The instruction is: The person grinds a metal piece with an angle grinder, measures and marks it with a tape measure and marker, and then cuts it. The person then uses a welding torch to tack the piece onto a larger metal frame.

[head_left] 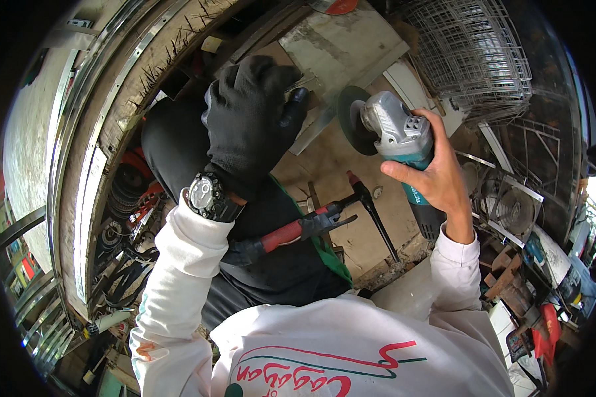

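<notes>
My right hand (437,169) is bare and wrapped round the body of an angle grinder (398,126) with a grey metal head and teal-and-black housing. The grinder's dark disc (355,120) faces left, towards my other hand, and touches nothing that I can see. My left hand (251,109), in a black glove, is raised with its fingers curled and the thumb close to the forefinger. Something thin and pale shows between them, too blurred to name. A black watch (212,196) sits at that wrist. Below lies a red-and-black handled tool (288,233) across my dark-clothed leg.
A grey flat sheet (341,49) lies ahead, with stacked wire mesh (473,53) at the far right. Long metal bars (89,218) run along the left. A round fan-like part (515,208) and jumbled tools stand at right. A dark rod (381,228) reaches the floor.
</notes>
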Available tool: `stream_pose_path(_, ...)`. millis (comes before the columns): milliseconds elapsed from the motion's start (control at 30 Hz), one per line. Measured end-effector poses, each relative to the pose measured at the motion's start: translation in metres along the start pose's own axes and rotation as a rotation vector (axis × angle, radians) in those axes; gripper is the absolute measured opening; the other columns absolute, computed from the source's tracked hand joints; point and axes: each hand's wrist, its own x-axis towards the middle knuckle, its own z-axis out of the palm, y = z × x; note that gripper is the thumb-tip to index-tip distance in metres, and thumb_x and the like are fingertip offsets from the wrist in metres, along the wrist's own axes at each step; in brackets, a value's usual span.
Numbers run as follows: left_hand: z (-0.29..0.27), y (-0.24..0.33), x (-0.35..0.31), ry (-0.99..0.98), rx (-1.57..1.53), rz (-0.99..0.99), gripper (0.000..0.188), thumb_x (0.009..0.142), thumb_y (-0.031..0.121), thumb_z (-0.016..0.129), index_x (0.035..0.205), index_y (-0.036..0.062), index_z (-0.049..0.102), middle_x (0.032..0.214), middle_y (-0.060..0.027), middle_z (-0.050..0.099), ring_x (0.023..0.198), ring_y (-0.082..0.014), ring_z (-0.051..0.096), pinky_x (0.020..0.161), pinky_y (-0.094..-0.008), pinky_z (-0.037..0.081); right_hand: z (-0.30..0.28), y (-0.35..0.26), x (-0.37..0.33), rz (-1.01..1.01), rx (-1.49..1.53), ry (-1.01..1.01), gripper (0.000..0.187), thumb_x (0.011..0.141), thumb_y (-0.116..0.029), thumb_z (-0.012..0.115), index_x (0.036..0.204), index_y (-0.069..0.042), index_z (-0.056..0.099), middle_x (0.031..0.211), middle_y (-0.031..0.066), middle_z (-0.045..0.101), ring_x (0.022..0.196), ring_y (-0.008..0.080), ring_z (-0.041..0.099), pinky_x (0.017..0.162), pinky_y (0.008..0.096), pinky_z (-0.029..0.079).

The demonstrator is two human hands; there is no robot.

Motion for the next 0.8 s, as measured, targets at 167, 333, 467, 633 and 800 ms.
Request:
stream_pose_path(167,-0.002,0.009,-0.004,-0.090,0.021,0.049,0.037,0.087,0.031,0.081,0.121,0.0191,0.072,0.115,-0.0045,0.065,0.112,-0.0311,0.063,0.091,-0.0501,0.052,-0.002,0.012,-0.013,0.065,0.018,0.045,0.102,0.073,-0.043,0.099,0.148,0.000,0.047,0.132,0.0220,0.065,0.119,0.0318,0.065,0.106,0.0432,0.051)
stream_pose_path(333,-0.003,0.005,-0.014,-0.151,0.026,0.094,0.027,0.086,0.028,0.084,0.112,0.0193,0.079,0.114,-0.0012,0.071,0.106,-0.0285,0.069,0.092,-0.0467,0.053,-0.004,0.017,-0.022,0.110,0.046,0.057,0.103,0.073,-0.044,0.099,0.149,0.000,0.045,0.132,0.0217,0.066,0.119,0.0303,0.065,0.106,0.0422,0.051)
stream_pose_path(467,-0.016,0.005,-0.012,-0.134,-0.088,0.058,0.013,0.089,0.019,0.076,0.102,0.0200,0.079,0.101,-0.0048,0.070,0.093,-0.0313,0.071,0.081,-0.0462,0.055,-0.004,0.019,-0.023,0.141,0.082,0.059,0.104,0.072,-0.046,0.099,0.149,-0.001,0.046,0.131,0.0209,0.066,0.118,0.0290,0.065,0.105,0.0415,0.051)
stream_pose_path(633,-0.028,-0.011,0.012,-0.345,-0.443,-0.158,0.015,0.092,0.023,0.076,0.103,0.0138,0.081,0.091,-0.0083,0.072,0.089,-0.0332,0.072,0.080,-0.0462,0.057,0.001,0.018,-0.022,0.114,0.056,0.064,0.103,0.072,-0.047,0.099,0.148,-0.001,0.047,0.131,0.0205,0.066,0.118,0.0286,0.065,0.105,0.0415,0.051)
stream_pose_path(800,-0.031,-0.014,0.029,-0.381,-0.302,-0.204,0.024,0.095,0.025,0.079,0.110,0.0066,0.081,0.108,-0.0111,0.074,0.096,-0.0279,0.073,0.086,-0.0398,0.056,0.006,0.010,-0.018,0.083,0.055,0.064,0.102,0.072,-0.047,0.100,0.148,-0.003,0.047,0.133,0.0205,0.066,0.120,0.0296,0.065,0.105,0.0418,0.051)
